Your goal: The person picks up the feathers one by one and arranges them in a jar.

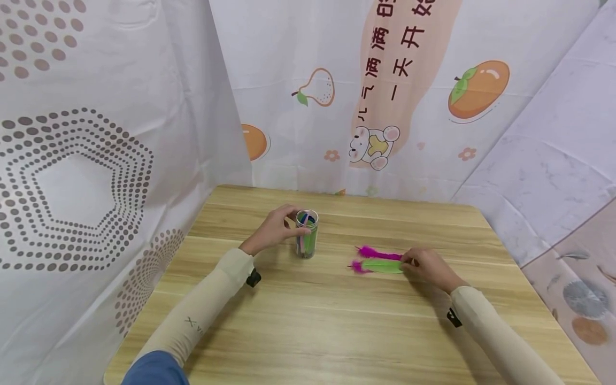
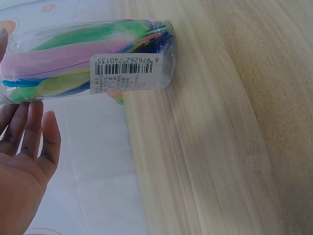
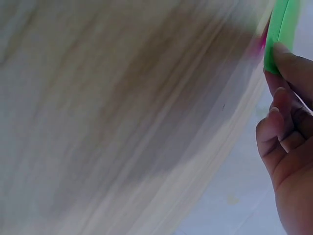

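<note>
A clear plastic jar [image 1: 308,246] of colourful feathers stands upright on the table. My left hand [image 1: 276,229] grips it near the rim, thumb on one side and fingers on the other. In the left wrist view, green, pink, blue and yellow-green feathers [image 2: 73,55] show through its wall, beside a white barcode label [image 2: 124,73]. To the right, my right hand [image 1: 430,267] pinches the end of a green feather [image 1: 382,266] between thumb and fingertip. Magenta fluff [image 1: 358,266] shows at its far end. A magenta feather [image 1: 380,255] lies just behind it, its right end close by the hand.
The wood-grain table [image 1: 308,331] extends around both hands. Behind it hangs a white curtain [image 1: 284,144] printed with fruit and lettering. A dotted sheet [image 1: 178,133] hangs along the left, and a pale patterned one [image 1: 544,176] along the right.
</note>
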The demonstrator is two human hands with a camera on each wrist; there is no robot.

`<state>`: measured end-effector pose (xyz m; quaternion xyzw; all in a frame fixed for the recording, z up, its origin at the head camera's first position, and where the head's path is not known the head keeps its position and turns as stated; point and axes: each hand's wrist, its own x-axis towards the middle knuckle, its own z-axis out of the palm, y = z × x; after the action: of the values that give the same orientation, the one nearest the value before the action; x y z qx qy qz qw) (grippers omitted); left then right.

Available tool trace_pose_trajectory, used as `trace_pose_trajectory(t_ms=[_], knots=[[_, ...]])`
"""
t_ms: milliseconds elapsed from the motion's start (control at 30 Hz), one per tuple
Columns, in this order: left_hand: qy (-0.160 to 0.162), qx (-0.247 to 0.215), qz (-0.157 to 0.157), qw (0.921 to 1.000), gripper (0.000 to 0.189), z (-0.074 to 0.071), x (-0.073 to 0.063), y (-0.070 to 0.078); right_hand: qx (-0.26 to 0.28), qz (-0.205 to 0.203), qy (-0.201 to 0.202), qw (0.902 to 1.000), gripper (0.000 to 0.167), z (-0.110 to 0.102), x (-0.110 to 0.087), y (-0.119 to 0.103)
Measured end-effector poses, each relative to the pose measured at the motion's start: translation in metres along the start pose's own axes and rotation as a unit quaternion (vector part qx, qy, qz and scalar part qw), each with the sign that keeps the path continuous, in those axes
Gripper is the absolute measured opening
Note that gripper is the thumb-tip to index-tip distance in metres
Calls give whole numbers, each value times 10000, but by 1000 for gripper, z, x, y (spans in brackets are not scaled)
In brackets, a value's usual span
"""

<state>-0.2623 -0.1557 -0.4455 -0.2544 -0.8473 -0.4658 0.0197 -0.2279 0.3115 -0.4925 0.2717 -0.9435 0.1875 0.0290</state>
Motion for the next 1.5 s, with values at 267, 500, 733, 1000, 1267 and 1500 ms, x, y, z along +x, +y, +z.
trace_pose_trajectory(t_ms=[267, 500, 733, 1000, 1267, 1500], knots=[[-9, -26, -44, 10000, 56, 0, 0, 2, 324, 119, 48, 9994, 4, -7, -2, 2], [-2, -59, -77, 10000, 58, 0, 1, 0, 670, 93, 229, 9974, 5, -13, -3, 6], [-9, 35, -53, 10000, 58, -1, 0, 2, 699, 150, 467, 9963, 4, -17, -1, 6], [-43, 33, -128, 9999, 56, -1, 0, 3, 630, 101, 605, 9961, 4, -18, 0, 5], [-32, 56, -99, 9999, 58, -1, 1, 2, 669, 73, 743, 9950, 5, -19, 1, 3], [-35, 13, -61, 10000, 59, -1, 1, 1, 615, 26, 815, 9948, 5, -21, 5, 2]])
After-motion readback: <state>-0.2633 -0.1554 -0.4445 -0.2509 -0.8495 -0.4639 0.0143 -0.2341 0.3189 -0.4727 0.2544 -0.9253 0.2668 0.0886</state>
